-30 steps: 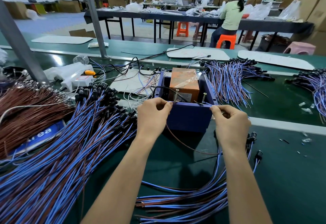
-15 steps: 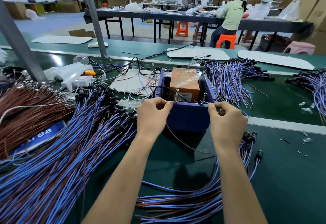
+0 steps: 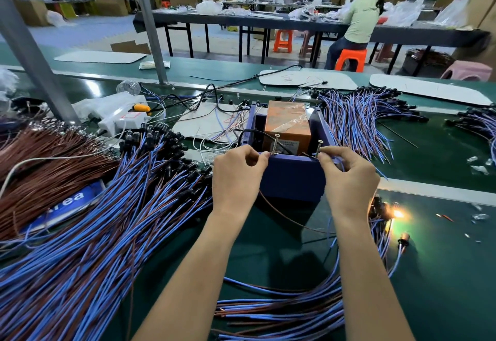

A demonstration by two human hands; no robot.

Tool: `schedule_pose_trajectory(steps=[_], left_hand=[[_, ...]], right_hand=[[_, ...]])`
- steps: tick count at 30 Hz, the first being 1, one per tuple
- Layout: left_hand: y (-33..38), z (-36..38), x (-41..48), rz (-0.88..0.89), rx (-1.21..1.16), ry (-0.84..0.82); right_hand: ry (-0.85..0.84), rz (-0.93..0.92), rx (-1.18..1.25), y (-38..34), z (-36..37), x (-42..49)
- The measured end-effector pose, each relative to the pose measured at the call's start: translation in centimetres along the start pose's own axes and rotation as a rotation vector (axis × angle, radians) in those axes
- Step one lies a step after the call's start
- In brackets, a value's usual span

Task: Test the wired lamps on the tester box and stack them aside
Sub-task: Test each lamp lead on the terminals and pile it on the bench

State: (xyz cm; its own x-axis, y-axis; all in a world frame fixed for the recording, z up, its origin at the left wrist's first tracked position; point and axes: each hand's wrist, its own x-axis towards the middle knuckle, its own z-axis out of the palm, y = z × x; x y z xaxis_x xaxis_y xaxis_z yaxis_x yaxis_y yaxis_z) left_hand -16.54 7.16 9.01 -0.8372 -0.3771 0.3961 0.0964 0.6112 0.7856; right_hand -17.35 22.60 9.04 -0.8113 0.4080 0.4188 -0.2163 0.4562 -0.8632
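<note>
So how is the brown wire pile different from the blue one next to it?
The brown wire pile is all brown; the blue pile mixes blue and brown wires. The blue pile ends in black lamp holders; the brown pile's tips look small and pale. Both lie fanned on the green table, left of the tester box.

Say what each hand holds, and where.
Left hand pinches the brown wire by its end at the left screw; right hand pinches the blue wire by its end at the right screw.
</note>
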Motion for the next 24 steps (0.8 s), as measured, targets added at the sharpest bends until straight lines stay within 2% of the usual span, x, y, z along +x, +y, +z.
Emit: schedule_pose_trajectory(steps=[13,20,24], left_hand=[[0.0,-0.1,0.1,-0.001,-0.004,-0.023],[0.1,-2.0,1.0,-0.021,-0.137,-0.009],[1.5,-4.1,1.1,-0.058,-0.336,-0.202]], right_hand=[[-0.025,0.004,0.02,0.1,-0.1,0.1],[-0.225,-0.012,0.033,-0.3,-1.7,-1.5],[-0.382,-0.157,0.044,-2.2,-4.1,-3.8]])
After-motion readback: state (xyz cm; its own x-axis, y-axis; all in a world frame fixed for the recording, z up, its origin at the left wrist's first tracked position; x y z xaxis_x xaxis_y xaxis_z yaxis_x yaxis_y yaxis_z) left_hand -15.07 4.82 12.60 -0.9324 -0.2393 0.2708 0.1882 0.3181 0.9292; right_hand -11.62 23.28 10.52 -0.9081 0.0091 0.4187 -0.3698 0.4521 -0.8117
